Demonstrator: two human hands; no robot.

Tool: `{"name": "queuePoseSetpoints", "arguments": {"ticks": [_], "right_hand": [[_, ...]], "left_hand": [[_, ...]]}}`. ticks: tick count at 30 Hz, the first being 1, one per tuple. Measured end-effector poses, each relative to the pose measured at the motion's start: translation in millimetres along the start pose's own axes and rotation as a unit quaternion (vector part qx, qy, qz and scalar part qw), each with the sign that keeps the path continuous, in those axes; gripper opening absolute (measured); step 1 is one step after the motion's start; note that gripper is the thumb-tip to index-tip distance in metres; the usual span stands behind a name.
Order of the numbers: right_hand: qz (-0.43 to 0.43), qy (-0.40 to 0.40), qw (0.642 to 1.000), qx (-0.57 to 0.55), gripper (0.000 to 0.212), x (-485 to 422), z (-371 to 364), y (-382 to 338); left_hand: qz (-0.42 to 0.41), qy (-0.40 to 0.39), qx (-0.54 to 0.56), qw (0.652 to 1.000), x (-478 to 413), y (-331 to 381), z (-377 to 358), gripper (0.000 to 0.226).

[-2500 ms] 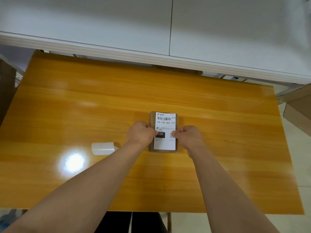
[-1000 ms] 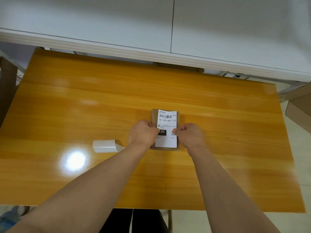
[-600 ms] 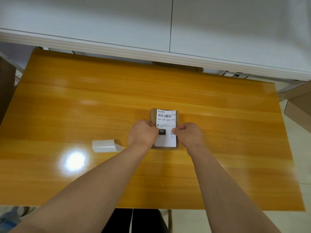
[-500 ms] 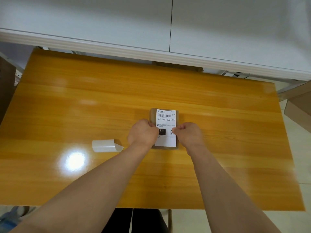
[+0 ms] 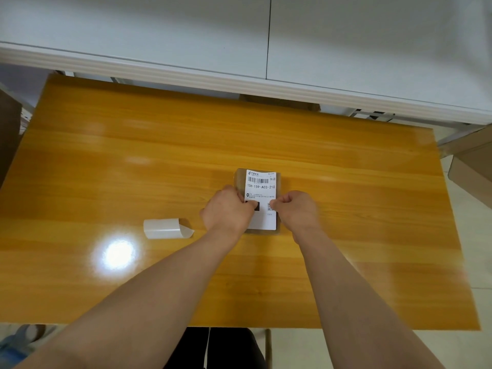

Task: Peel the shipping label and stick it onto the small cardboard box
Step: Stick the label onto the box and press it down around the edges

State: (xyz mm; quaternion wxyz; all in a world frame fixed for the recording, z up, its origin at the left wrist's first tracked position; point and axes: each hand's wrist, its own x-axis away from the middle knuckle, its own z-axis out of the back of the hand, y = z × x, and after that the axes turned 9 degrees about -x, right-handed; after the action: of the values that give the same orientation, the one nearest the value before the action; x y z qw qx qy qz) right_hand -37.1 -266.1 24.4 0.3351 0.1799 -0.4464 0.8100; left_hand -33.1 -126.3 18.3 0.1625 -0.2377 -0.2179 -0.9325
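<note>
Head view: the shipping label (image 5: 262, 187) lies on the small cardboard box (image 5: 239, 179), mid-table (image 5: 346, 209). The left hand (image 5: 227, 211) and right hand (image 5: 296, 211), both curled into fists, press its lower half from either side. To seat it well, sweep the 2 hands outward and down, chasing bubbles to the edges. The peeled backing (image 5: 165, 229) lies to the left.

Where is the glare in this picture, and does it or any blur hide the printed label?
Head view: a bright round glare spot lies on the glossy table, beside the curled white paper. Also in the head view, the label on the box is clear of it, its barcode and large code sharp; the small print is too fine to read.
</note>
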Motion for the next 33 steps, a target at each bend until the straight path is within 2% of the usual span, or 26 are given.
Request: {"name": "queuePoseSetpoints", "arguments": {"ticks": [4,10,13,18,21,27,30,33], "right_hand": [[0.004,0.001,1.0,0.002,0.017,1.1,0.3,-0.9],[0.007,0.013,1.0,0.004,0.02,1.7,-1.2,0.8],[0.002,0.018,1.0,-0.003,0.028,1.6,-1.2,2.8],[0.005,0.008,1.0,-0.019,0.029,0.9,-1.9,1.4],[0.011,-0.003,0.999,-0.035,0.044,1.7,-3.8,-3.2],[0.004,-0.043,0.998,-0.048,0.07,-2.7,-8.9,-5.5],[0.002,-0.063,0.997,-0.051,0.095,-5.4,-8.5,-3.6],[0.005,-0.094,0.994,-0.053,0.112,-8.5,-3.5,-4.7]], "left_hand": [[0.017,-0.001,0.003,1.0,-0.4,-1.5,1.8,0.051],[0.026,-0.022,0.021,0.999,-1.7,-4.2,2.8,0.054],[0.026,-0.033,0.036,0.998,-2.1,-6.3,3.2,0.057],[0.032,-0.034,0.087,0.995,-3.4,-7.5,4.5,0.079],[0.034,-0.062,0.112,0.991,-7.1,-10.7,3.9,0.081],[0.039,-0.105,0.136,0.984,-9.8,-16.4,0.3,0.061],[0.033,-0.103,0.174,0.979,-12.5,-17.7,1.4,0.075],[-0.036,-0.083,0.195,0.977,-17.6,-14.3,7.3,0.098]]}}
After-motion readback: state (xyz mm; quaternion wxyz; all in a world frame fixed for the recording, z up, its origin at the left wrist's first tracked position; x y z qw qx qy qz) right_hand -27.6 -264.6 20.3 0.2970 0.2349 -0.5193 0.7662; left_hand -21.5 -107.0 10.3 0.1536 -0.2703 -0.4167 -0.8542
